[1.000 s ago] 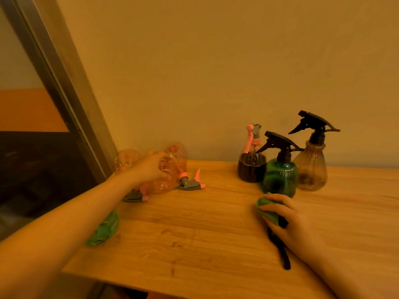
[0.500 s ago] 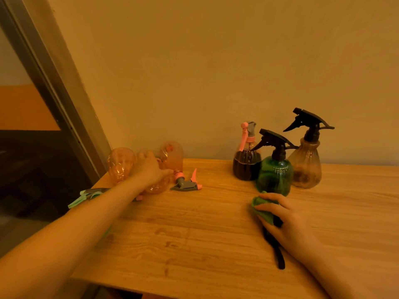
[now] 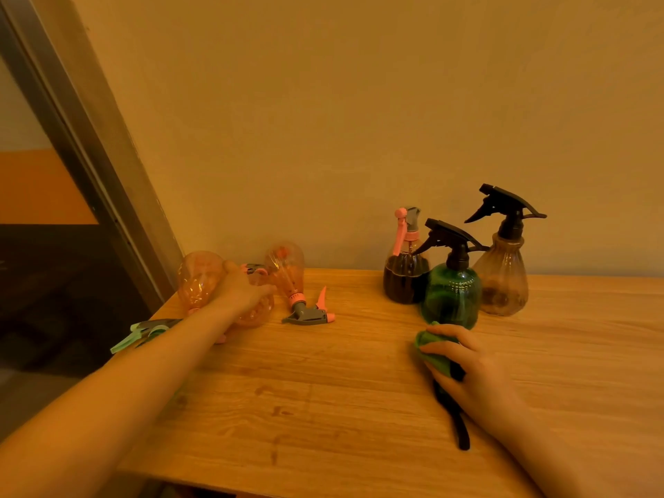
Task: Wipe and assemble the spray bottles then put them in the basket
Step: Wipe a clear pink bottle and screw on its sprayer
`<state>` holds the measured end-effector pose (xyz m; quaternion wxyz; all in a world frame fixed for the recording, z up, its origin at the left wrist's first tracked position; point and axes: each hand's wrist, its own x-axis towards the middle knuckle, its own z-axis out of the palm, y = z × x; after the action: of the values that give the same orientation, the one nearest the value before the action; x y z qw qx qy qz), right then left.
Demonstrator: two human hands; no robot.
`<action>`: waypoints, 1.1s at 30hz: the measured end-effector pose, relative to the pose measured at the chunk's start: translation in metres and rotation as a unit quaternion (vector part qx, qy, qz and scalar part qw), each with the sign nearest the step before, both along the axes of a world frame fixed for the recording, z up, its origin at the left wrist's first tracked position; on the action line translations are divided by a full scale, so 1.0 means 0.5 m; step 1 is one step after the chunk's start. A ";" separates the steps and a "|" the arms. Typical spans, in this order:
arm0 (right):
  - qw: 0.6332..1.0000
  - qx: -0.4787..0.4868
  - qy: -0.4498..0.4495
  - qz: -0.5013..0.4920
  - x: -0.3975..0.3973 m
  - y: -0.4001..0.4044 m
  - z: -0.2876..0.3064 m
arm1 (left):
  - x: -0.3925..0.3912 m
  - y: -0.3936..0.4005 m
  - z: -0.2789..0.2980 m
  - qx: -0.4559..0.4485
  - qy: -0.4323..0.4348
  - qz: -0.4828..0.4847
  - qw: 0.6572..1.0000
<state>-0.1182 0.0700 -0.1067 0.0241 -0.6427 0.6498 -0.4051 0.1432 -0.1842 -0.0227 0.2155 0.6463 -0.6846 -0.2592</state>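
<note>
Left hand (image 3: 241, 290) seemingly grips orange bottle (image 3: 256, 306), lying under palm.

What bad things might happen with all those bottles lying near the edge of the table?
1. The left hand reaches among orange bottles lying on their sides by the table's left edge; a nudge might roll one off.
2. The light green sprayer head already pokes over that edge, so the arm could knock it down.
3. The green bottle stands right behind the right hand holding the green cloth; a quick lift might tip it.
</note>
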 end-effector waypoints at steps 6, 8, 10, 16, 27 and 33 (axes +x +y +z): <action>1.000 0.009 -0.004 0.004 -0.002 0.001 -0.002 | -0.001 0.015 -0.006 -0.039 0.028 0.022 0.999; 1.000 0.007 -0.002 0.004 -0.002 0.000 -0.003 | -0.005 0.020 0.000 -0.046 0.030 0.021 0.998; 1.000 0.004 -0.002 0.007 -0.002 0.001 -0.002 | -0.007 0.022 0.007 -0.050 0.043 0.022 0.998; 1.000 -0.003 0.007 0.009 -0.002 0.000 -0.001 | 0.002 0.036 0.039 -0.082 0.059 0.001 0.995; 1.000 -0.011 -0.004 0.006 0.000 0.002 0.002 | 0.045 0.154 0.075 -0.098 0.072 -0.228 0.966; 0.998 -0.044 -0.039 0.000 0.002 0.005 0.007 | 0.066 0.195 0.047 -0.019 0.023 -0.372 0.928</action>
<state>-0.1174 0.0725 -0.1032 0.0206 -0.6267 0.6300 -0.4582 0.1764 -0.0868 0.0008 0.1316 0.3352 -0.8754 -0.3226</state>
